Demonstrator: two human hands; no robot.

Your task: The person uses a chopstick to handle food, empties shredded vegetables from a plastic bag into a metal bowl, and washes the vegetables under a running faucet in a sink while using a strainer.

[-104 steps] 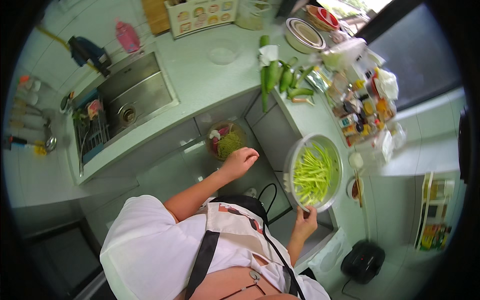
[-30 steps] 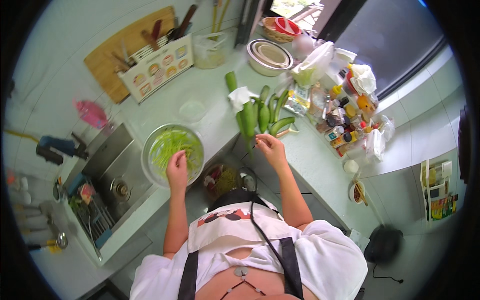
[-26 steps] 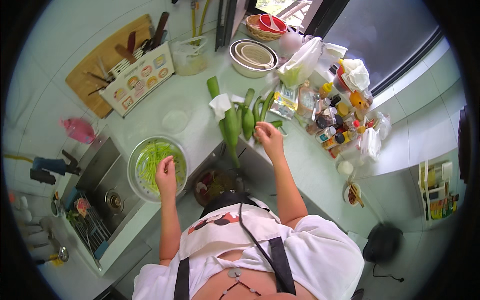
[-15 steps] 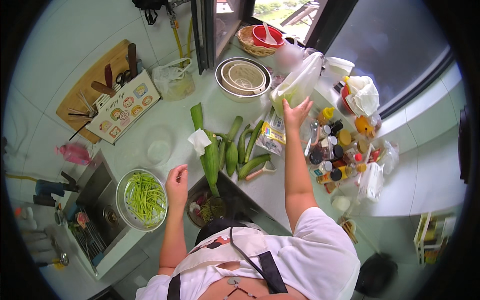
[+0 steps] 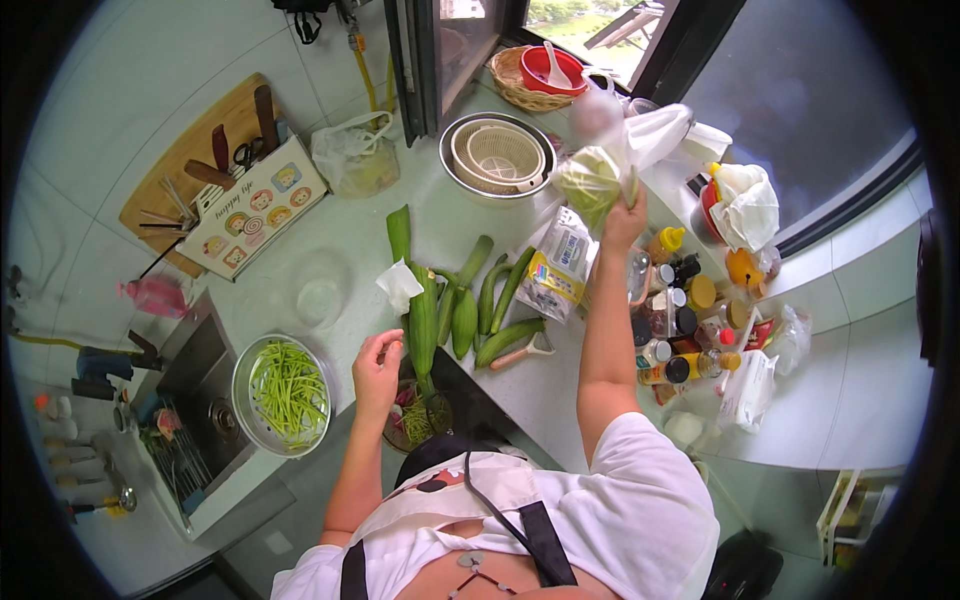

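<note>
Gripping the side of a plastic bag of greens (image 5: 592, 185), your right hand (image 5: 624, 215) is keeping its fingers curled in against the film, near the back edge of the worktop (image 5: 345, 240); whether the bag's base is resting or hanging is hard to tell. Your left hand (image 5: 377, 368) is hovering at the front edge, loosely curled, hiding whatever it may be holding.

Because you are holding thin film by its side, the bag could be slipping or tearing if its weight is dragging there. Your right forearm (image 5: 610, 320) is passing just beside the bottles and jars (image 5: 685, 320), so swinging the load sideways could be toppling them. Near your left fingers, a long gourd (image 5: 424, 320) is jutting past the inner corner; nudging it could be tipping it off. The metal bowl (image 5: 243, 408) is sitting close to the front edge, risking a knock from your left arm.
</note>
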